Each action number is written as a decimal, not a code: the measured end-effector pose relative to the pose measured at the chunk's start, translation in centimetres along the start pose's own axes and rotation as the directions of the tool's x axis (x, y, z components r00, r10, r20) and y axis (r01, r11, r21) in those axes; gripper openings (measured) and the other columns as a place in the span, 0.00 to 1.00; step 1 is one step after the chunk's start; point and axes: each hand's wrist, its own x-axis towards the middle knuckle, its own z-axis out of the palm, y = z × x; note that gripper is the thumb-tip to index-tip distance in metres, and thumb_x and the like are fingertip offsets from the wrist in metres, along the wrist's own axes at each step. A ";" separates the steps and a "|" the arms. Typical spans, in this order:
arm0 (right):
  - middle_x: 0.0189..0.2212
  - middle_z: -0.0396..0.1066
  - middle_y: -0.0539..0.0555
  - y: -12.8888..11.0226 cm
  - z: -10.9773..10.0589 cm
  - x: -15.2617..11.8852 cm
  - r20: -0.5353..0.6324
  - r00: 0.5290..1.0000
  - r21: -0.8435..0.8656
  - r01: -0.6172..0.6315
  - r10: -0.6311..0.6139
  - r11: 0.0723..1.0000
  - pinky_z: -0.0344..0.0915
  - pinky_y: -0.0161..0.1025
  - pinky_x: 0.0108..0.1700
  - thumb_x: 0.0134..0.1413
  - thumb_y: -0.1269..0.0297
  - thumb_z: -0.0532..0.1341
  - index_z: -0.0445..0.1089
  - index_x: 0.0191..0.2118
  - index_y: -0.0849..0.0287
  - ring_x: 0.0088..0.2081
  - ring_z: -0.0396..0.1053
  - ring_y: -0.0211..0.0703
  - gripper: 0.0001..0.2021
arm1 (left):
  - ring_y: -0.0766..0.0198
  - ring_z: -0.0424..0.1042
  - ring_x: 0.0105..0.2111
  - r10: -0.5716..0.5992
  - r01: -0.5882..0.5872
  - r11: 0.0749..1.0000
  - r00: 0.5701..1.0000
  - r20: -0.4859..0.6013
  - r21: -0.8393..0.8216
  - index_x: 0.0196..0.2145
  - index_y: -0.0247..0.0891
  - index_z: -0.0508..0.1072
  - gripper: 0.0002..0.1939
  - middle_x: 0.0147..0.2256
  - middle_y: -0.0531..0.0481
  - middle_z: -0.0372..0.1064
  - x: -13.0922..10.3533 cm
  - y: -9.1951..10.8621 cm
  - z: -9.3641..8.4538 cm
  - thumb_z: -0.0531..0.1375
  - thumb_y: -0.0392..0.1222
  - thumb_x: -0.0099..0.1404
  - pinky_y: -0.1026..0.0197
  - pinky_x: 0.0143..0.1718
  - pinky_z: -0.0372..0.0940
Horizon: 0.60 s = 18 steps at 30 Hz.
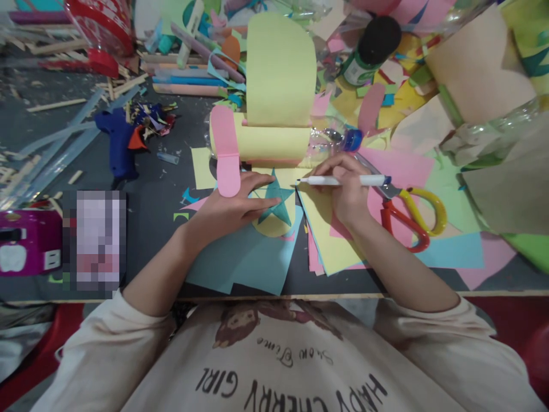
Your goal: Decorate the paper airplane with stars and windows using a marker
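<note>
Star (278, 207): green-blue paper, five points, middle of the frame, under my left fingers, which hide some of it.
My left hand (227, 209): fingers spread flat.
My right hand (350, 193): pinching a white pen (364, 180), right of the star.
Bottle (328, 140): clear plastic, mostly hidden by yellow paper (270, 143).

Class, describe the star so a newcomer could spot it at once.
On the dark table, find the left hand. Its fingers reach onto a blue-green star on pale yellow paper; unlike the larger blue sheet nearby, it has sharp points.
</note>
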 end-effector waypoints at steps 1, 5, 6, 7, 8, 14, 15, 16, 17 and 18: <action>0.25 0.75 0.50 0.1 0.0 0.0 0.009 1.000 0.048 0.008 -0.009 0.999 0.69 0.41 0.29 0.54 0.48 0.65 0.74 0.28 0.53 0.26 0.72 0.42 0.14 | 0.48 0.69 0.62 -0.016 0.016 1.000 1.000 -0.009 -0.020 0.54 0.46 0.78 0.17 0.61 0.40 0.69 0.0 0.1 0.0 0.53 0.38 0.77 0.48 0.57 0.73; 0.33 0.80 0.54 0.5 0.0 0.2 0.033 0.999 0.118 0.026 -0.030 0.993 0.76 0.48 0.39 0.52 0.38 0.64 0.78 0.35 0.52 0.36 0.79 0.50 0.22 | 0.54 0.71 0.61 -0.140 0.129 0.981 0.988 -0.072 -0.142 0.53 0.44 0.79 0.16 0.61 0.43 0.70 0.2 0.6 -0.3 0.53 0.39 0.76 0.53 0.59 0.71; 0.35 0.81 0.54 0.6 0.0 0.2 0.046 0.999 0.103 0.024 -0.029 0.994 0.76 0.49 0.41 0.52 0.36 0.63 0.78 0.37 0.51 0.38 0.79 0.52 0.23 | 0.55 0.71 0.60 -0.185 0.167 0.969 0.979 -0.089 -0.181 0.53 0.43 0.80 0.16 0.60 0.44 0.70 0.4 0.8 -0.4 0.53 0.38 0.76 0.54 0.61 0.70; 0.37 0.81 0.54 0.7 -0.1 0.3 0.059 0.998 0.086 0.023 -0.028 0.996 0.76 0.51 0.43 0.53 0.35 0.62 0.78 0.38 0.51 0.41 0.79 0.53 0.24 | 0.56 0.72 0.60 -0.230 0.203 0.953 0.968 -0.103 -0.223 0.53 0.43 0.80 0.16 0.59 0.45 0.71 0.5 0.9 -0.4 0.54 0.38 0.75 0.55 0.62 0.69; 0.38 0.81 0.54 0.8 -0.1 0.3 0.071 0.997 0.071 0.026 -0.031 0.997 0.76 0.52 0.46 0.53 0.34 0.61 0.78 0.40 0.50 0.44 0.79 0.54 0.25 | 0.57 0.72 0.59 -0.268 0.228 0.934 0.956 -0.118 -0.275 0.54 0.43 0.79 0.17 0.58 0.45 0.72 0.6 1.0 -0.4 0.54 0.37 0.74 0.56 0.62 0.68; 0.46 0.80 0.56 0.9 -0.4 0.9 0.141 0.988 0.048 0.062 -0.068 0.997 0.69 0.54 0.61 0.53 0.33 0.60 0.76 0.44 0.48 0.54 0.76 0.58 0.26 | 0.58 0.77 0.53 -0.410 0.254 0.750 0.903 -0.128 -0.611 0.67 0.45 0.63 0.28 0.53 0.45 0.75 0.6 0.9 0.0 0.55 0.39 0.71 0.55 0.56 0.73; 0.47 0.80 0.56 0.9 -0.4 1.0 0.151 0.987 0.047 0.051 -0.058 0.998 0.69 0.54 0.63 0.52 0.33 0.60 0.76 0.45 0.48 0.55 0.76 0.57 0.26 | 0.58 0.77 0.54 -0.403 0.249 0.734 0.908 -0.111 -0.632 0.67 0.45 0.63 0.28 0.53 0.45 0.75 0.6 0.8 0.2 0.56 0.40 0.70 0.55 0.56 0.73; 0.47 0.80 0.55 0.8 -0.4 1.1 0.158 0.986 0.048 0.039 -0.046 0.998 0.68 0.53 0.64 0.52 0.33 0.60 0.76 0.45 0.48 0.56 0.75 0.57 0.27 | 0.58 0.76 0.54 -0.388 0.240 0.725 0.917 -0.095 -0.646 0.66 0.44 0.63 0.28 0.53 0.44 0.75 0.5 0.8 0.3 0.56 0.41 0.70 0.55 0.57 0.73; 0.49 0.80 0.55 0.7 -0.4 1.2 0.165 0.986 0.050 0.028 -0.036 0.998 0.67 0.53 0.65 0.51 0.32 0.60 0.76 0.45 0.48 0.57 0.75 0.56 0.27 | 0.57 0.76 0.54 -0.372 0.233 0.719 0.925 -0.080 -0.655 0.66 0.42 0.64 0.28 0.53 0.44 0.75 0.5 0.7 0.4 0.57 0.42 0.70 0.55 0.57 0.73; 0.50 0.80 0.55 0.7 -0.4 1.2 0.171 0.985 0.054 0.020 -0.029 0.998 0.66 0.53 0.66 0.51 0.31 0.60 0.76 0.45 0.48 0.58 0.74 0.56 0.28 | 0.58 0.76 0.55 -0.359 0.232 0.719 0.931 -0.065 -0.656 0.65 0.41 0.64 0.27 0.54 0.43 0.74 0.4 0.7 0.4 0.57 0.42 0.70 0.55 0.58 0.72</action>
